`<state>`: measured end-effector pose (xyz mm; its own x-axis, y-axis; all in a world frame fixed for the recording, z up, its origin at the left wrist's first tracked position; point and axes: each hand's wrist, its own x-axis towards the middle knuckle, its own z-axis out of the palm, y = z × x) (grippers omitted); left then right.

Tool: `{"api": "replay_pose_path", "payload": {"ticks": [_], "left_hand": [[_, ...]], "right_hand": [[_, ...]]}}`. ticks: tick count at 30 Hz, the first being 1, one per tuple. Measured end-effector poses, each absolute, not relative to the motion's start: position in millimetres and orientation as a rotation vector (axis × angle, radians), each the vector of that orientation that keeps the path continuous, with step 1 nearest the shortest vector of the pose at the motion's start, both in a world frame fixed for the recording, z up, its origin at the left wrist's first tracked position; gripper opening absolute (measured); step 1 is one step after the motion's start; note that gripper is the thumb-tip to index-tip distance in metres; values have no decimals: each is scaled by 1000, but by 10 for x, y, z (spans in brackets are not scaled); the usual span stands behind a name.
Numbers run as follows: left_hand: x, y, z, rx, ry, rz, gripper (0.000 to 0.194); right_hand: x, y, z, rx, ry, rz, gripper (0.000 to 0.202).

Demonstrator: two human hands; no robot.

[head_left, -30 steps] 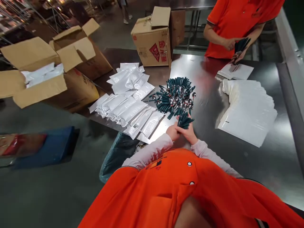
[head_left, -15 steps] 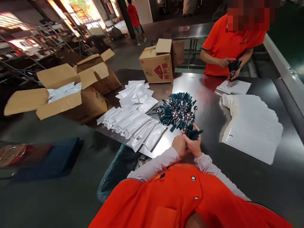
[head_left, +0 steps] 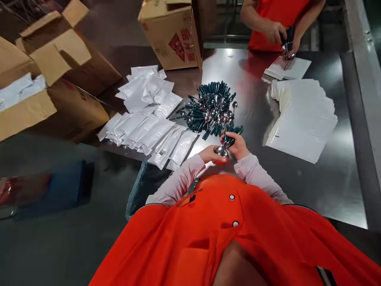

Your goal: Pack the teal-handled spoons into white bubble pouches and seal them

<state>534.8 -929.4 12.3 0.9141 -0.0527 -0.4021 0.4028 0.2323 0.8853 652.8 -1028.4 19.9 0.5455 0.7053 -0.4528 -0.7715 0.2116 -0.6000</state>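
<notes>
Close to my body, both hands hold one bundle of metal scoops with dark green handles [head_left: 233,133]. My left hand [head_left: 212,154] is closed round the shiny round ends. Around the green handles are the fingers of my right hand [head_left: 239,146]. Just beyond the bundle, a large pile of similar green-handled scoops [head_left: 216,105] lies on the metal table [head_left: 250,119]. Filled white padded envelopes [head_left: 149,129] lie in overlapping rows to the left of the pile. On the right, flat white envelopes [head_left: 303,119] are fanned out in a stack.
Open cardboard boxes [head_left: 74,107] stand at the left, one with white packets inside. Another carton [head_left: 172,35] sits at the table's far edge. Across the table, a person in red [head_left: 279,20] holds similar scoops over white envelopes. A dark bag [head_left: 138,186] hangs below the near edge.
The view has tilted down and shifted. My left hand now holds the bundle's round metal ends, which show between my hands. The person opposite still holds scoops.
</notes>
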Motion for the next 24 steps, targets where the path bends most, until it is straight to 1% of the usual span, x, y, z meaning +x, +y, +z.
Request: {"api": "replay_pose_path", "payload": {"ticks": [3,7,12,14,17,19,21,24], "left_hand": [[5319,-9344,15,1193,370,-317,46],[5294,-9299,49,963,381,-379,47],[5266,-9218,197,839,537,-322,59],[5245,-9309,210,856,540,-285,54],[5205,-9521,186,948,473,-261,39],[5183,-9615,163,1046,444,-233,37],[5178,-9632,148,1220,485,-127,34],[5213,-9560,144,1542,625,6,16]], "right_hand": [[6412,-10260,165,-948,51,998,26],[6442,-10304,170,-864,39,1068,22],[6642,-10418,209,-690,19,988,19],[6664,-10445,189,-662,23,966,20],[6640,-10471,126,-619,18,961,24],[6618,-10489,85,-590,-3,976,26],[6608,-10507,61,-575,-30,980,28],[6606,-10508,61,-595,-33,966,27]]}}
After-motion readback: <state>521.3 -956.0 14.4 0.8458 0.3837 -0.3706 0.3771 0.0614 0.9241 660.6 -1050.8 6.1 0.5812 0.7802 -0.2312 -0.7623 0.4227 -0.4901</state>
